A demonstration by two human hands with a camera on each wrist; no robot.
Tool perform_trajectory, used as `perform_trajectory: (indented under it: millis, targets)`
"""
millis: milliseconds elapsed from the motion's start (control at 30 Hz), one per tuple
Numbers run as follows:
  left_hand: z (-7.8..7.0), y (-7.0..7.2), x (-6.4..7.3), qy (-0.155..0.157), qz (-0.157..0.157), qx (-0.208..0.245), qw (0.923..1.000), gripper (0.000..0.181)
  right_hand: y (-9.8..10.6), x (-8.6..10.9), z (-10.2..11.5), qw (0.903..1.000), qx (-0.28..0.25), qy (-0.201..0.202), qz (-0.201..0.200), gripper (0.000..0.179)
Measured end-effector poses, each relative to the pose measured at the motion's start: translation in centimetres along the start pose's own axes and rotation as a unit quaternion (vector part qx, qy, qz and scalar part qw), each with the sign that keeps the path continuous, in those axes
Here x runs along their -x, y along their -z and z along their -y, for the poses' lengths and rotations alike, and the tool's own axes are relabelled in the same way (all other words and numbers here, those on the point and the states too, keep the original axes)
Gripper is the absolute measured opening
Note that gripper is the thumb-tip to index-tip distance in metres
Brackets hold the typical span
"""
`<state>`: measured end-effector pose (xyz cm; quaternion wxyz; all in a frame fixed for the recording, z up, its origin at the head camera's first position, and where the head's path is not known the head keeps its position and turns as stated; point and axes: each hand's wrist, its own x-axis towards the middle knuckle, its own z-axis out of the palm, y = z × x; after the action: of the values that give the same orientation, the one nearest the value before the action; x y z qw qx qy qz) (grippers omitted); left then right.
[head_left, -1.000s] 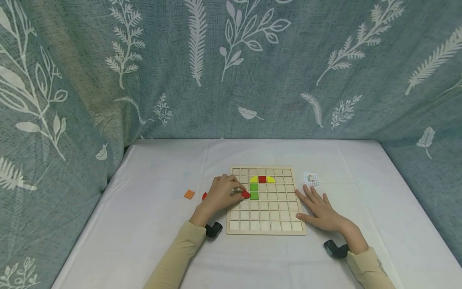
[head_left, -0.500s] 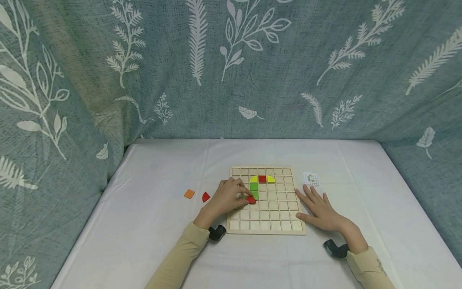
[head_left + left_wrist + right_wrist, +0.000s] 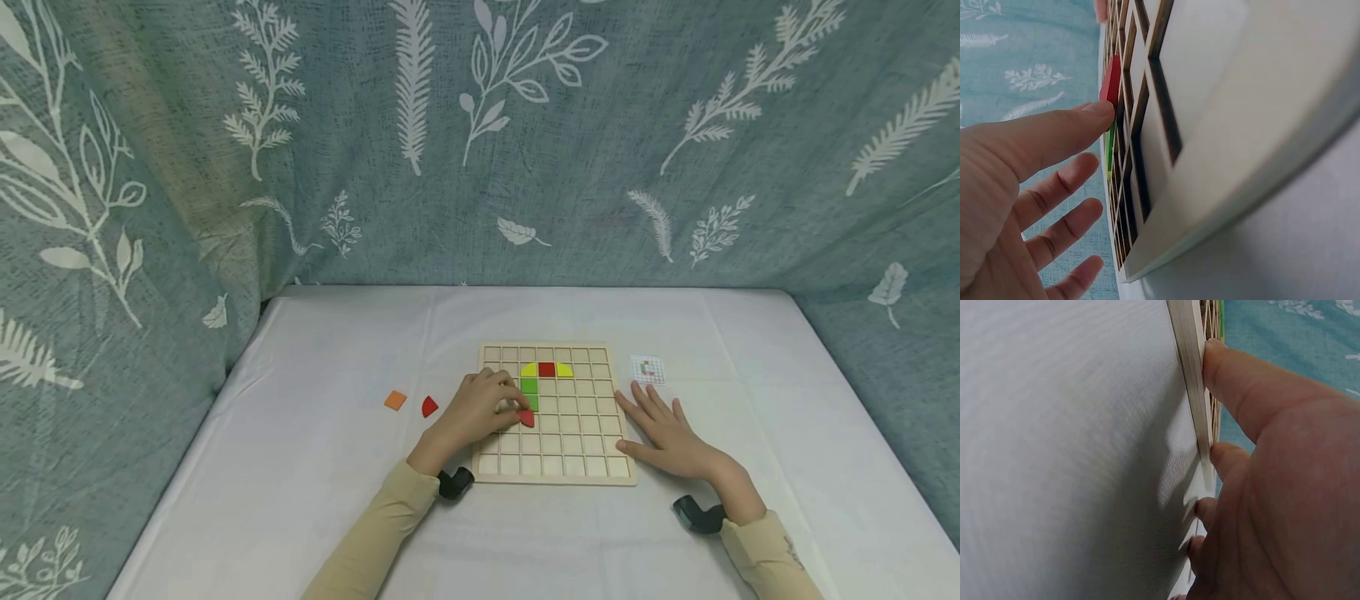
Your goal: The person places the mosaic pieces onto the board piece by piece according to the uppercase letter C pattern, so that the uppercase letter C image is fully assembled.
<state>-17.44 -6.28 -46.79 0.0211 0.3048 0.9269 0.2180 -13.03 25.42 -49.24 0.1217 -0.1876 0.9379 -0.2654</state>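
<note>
On the wooden grid board [image 3: 555, 480], my left hand [image 3: 476, 410] pinches a red quarter-circle tile [image 3: 527, 419] by thumb and forefinger. The tile lies just below the lower green tile [image 3: 533, 403], at the foot of the column. In the left wrist view the thumb rests against the red tile [image 3: 1110, 81] and the other fingers are spread. My right hand [image 3: 667, 437] lies flat and splayed, its thumb and forefinger touching the board's right edge. Above the green tiles sits a row of a yellow quarter-circle [image 3: 528, 370], a red square [image 3: 547, 370] and another yellow quarter-circle [image 3: 564, 371].
A loose red quarter-circle tile [image 3: 429, 407] and an orange square tile [image 3: 395, 401] lie on the white cloth left of the board. A small printed pattern card [image 3: 647, 369] lies beyond my right fingertips. A leaf-patterned curtain [image 3: 450, 208] hangs behind the table.
My left hand has carried the red quarter-circle tile rightward and nearer, from beside the lower green tile to the cell below it. The loose red tile has come fully into view. The right hand stays put.
</note>
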Motion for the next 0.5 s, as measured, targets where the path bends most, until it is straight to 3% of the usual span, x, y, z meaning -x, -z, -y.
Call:
perform_trajectory:
  millis: [500]
  targets:
    - [-0.54, -0.34, 0.08, -0.014, 0.001, -0.002, 0.9999, 0.007, -0.01, 0.02, 0.22, 1.0000, 0.004, -0.001, -0.004, 0.074]
